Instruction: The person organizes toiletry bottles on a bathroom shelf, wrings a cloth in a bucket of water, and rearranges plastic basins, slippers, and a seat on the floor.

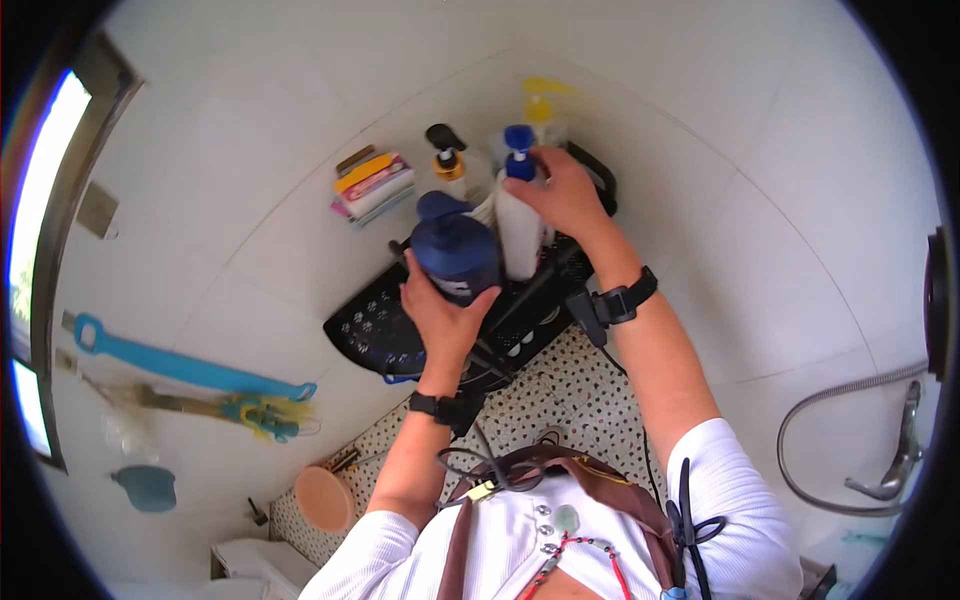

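Note:
My left hand (444, 318) is wrapped round the lower part of a dark blue pump bottle (457, 250), above a black corner shelf (375, 325). At the neck of a white bottle with a blue pump (520, 230), my right hand (562, 192) has its fingers closed. The white bottle stands upright on the shelf, just right of the blue one. Behind them are a bottle with a black pump (450, 168) and a bottle with a yellow pump (541, 108). The bottoms of these back bottles are hidden.
Stacked boxes (374, 185) sit at the wall, left of the bottles. A blue long-handled item (190, 365) and a brush (190, 403) hang on the left wall. A pink basin (325, 499) lies on the speckled floor. A shower hose and tap (905, 440) are at right.

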{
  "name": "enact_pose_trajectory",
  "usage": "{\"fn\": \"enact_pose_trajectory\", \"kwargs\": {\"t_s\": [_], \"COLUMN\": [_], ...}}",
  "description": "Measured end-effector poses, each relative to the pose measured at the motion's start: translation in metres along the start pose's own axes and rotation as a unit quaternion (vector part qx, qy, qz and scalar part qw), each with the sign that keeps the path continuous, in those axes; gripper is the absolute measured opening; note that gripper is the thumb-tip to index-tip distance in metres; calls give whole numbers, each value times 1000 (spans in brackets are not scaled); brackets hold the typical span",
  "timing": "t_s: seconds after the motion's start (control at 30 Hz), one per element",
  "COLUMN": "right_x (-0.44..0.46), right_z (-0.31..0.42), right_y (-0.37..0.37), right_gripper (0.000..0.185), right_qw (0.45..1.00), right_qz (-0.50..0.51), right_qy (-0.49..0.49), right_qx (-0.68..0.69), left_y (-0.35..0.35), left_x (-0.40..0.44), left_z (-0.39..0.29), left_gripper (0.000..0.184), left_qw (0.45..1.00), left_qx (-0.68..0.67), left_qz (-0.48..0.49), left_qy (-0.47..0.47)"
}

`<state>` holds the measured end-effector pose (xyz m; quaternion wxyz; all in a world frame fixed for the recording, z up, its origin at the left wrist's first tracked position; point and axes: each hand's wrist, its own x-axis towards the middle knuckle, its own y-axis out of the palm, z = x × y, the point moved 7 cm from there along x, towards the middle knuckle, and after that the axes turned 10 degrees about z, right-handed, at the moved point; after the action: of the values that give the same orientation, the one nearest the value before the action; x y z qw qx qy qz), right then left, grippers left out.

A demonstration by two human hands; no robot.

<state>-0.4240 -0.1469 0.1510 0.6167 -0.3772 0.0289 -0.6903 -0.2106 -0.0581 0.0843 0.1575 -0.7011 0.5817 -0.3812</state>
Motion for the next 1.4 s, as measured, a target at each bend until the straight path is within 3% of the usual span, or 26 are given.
{"fn": "enact_pose_trajectory", "kwargs": {"t_s": [0.07, 0.17, 0.33, 0.43, 0.6, 0.77, 0.87, 1.07, 1.4], "right_x": [-1, 1, 4, 4, 11, -1, -18, -32, -28], "right_z": [-5, 4, 15, 31, 72, 60, 50, 31, 61], "right_y": [4, 4, 6, -13, -90, -109, -102, -94, -65], "right_gripper": [53, 51, 45, 39, 43, 39, 40, 25, 23], "right_qw": [998, 999, 995, 994, 992, 996, 997, 969, 946], "right_qz": [59, 46, 70, -3, -108, -77, -62, 46, 104], "right_qy": [3, -1, 33, -23, -66, -46, -52, -43, -81], "right_qx": [1, -7, -56, -105, -28, 7, -1, 237, 296], "left_y": [6, 10, 11, 10, 0, -2, -5, -3, -56], "left_x": [-1, -4, -5, -4, -1, 2, -2, -2, 20], "left_z": [1, 4, 6, 6, -7, -4, -2, 10, -1], "left_gripper": [110, 110, 111, 112, 110, 104, 101, 93, 79], "left_qw": [1000, 996, 996, 995, 995, 998, 997, 976, 918], "left_qx": [17, 41, 59, 78, 90, -69, -67, -211, -385], "left_qz": [5, -35, -29, -36, -17, -2, -32, 13, 61], "left_qy": [16, 70, 57, 53, 37, 5, 32, 60, 70]}}
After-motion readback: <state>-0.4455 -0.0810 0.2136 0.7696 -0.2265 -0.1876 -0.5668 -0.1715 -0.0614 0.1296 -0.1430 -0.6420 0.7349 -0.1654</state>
